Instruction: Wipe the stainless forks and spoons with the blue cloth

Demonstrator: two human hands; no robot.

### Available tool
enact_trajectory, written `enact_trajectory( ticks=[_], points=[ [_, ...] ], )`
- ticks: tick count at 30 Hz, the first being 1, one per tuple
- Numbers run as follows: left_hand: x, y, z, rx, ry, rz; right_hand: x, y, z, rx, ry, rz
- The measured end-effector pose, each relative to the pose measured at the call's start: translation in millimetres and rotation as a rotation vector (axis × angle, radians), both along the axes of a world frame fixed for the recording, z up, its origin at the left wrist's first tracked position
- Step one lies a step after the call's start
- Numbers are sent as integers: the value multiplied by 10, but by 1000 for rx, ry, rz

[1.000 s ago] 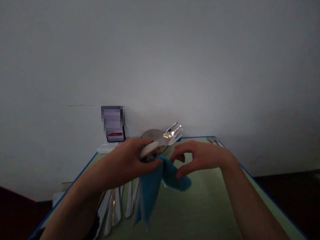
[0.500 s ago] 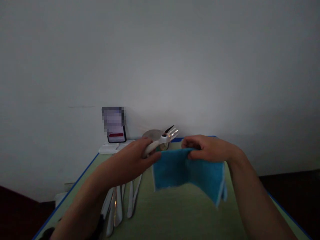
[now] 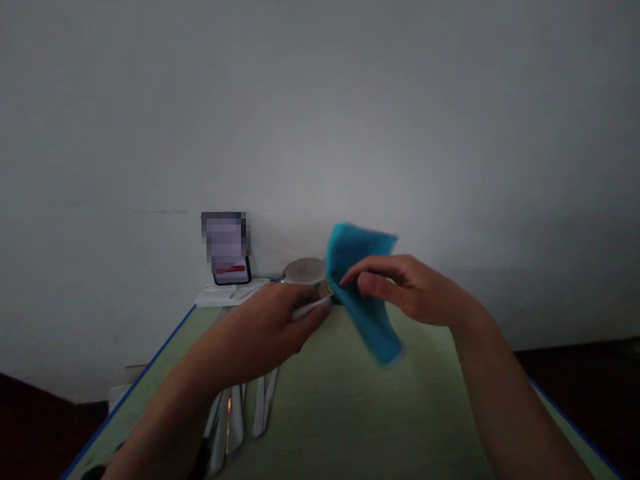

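Observation:
My left hand (image 3: 280, 313) is closed around the white handle of a fork (image 3: 311, 309). The blue cloth (image 3: 367, 327) hides its tined end. Pinched between the fingers and thumb of my right hand (image 3: 413, 287), the cloth is folded around that end, with one part rising above my fingers and another hanging below. I cannot tell how tightly it presses on the metal. Several pieces of cutlery (image 3: 235, 420) lie on the green tabletop (image 3: 350, 413), partly covered by my left forearm.
A phone (image 3: 227, 250) leans upright near the wall, on a white item (image 3: 233, 292) at the table's back left. Behind my hands stands a round, pale lidded container (image 3: 304, 269). The grey wall (image 3: 320, 120) closes off the far side.
The cloth, which hung spread out beside the fork, is now folded over its tines. My right hand has moved slightly left and turned. The left hand has tilted the fork.

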State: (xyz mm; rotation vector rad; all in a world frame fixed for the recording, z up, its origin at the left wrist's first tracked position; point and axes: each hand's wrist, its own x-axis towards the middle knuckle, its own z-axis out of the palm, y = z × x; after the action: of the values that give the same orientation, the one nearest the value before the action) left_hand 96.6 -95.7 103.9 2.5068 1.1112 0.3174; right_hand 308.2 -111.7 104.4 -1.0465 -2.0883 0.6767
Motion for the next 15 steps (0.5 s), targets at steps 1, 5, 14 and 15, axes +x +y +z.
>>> enact_trajectory(
  ticks=[1, 5, 14, 15],
  points=[
    [0, -4, 3, 37, 4, 2, -40, 13, -18, 31, -77, 45],
    [-47, -12, 23, 99, 38, 23, -145, 84, -110, 309, -177, -77],
    [-117, -78, 105, 152, 39, -67, -155, 55, -133, 95, -277, 28],
    [-120, -76, 107, 151, 18, -64, -155, 51, -124, 95, -281, 38]
  ],
)
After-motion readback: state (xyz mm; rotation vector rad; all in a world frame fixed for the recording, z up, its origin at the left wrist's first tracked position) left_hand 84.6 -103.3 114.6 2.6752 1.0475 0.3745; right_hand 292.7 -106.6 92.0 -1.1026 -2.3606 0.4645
